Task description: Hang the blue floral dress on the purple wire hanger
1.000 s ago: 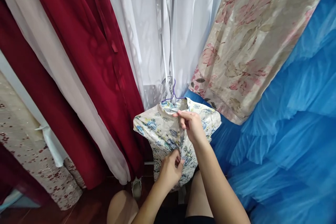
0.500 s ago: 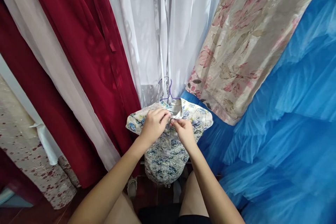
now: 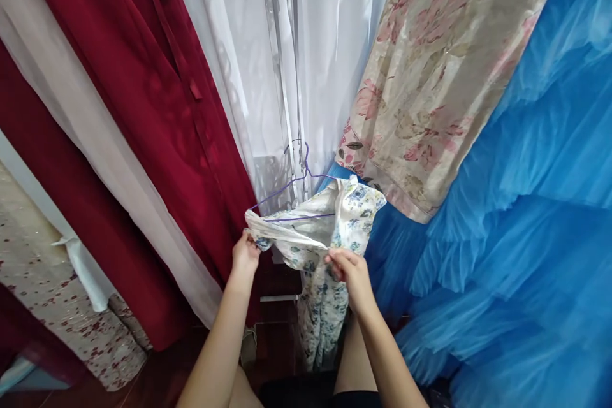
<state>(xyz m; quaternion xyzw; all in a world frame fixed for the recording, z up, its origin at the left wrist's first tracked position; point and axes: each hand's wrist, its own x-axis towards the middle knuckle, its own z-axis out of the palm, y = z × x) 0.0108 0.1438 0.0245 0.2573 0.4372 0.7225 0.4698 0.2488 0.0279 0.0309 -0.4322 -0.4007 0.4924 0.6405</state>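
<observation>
A white floral top (image 3: 321, 293) with blue and green print hangs on a thin purple hanger (image 3: 308, 172). Its neck opening is pulled wide, so the hanger's left arm and lower bar show bare. My left hand (image 3: 246, 254) pinches the top's left shoulder edge, close to the hanger's left end. With its fingers closed, my right hand (image 3: 348, 266) grips the edge of the opening near the middle. The right shoulder of the top still lies over the hanger's right arm. The lower part hangs bunched and narrow below my right hand.
Dark red gowns (image 3: 157, 159) hang at the left, beside a pale pink drape (image 3: 95, 121). White fabric (image 3: 329, 57) hangs behind the hanger. To the right are a beige dress with pink flowers (image 3: 430, 89) and a layered blue tulle skirt (image 3: 516, 255). A shoe (image 3: 248, 347) stands on the floor.
My hands were together at the neckline and are now apart, the left one further left and lower. The neck opening has been stretched, and the left shoulder has come off the hanger's arm.
</observation>
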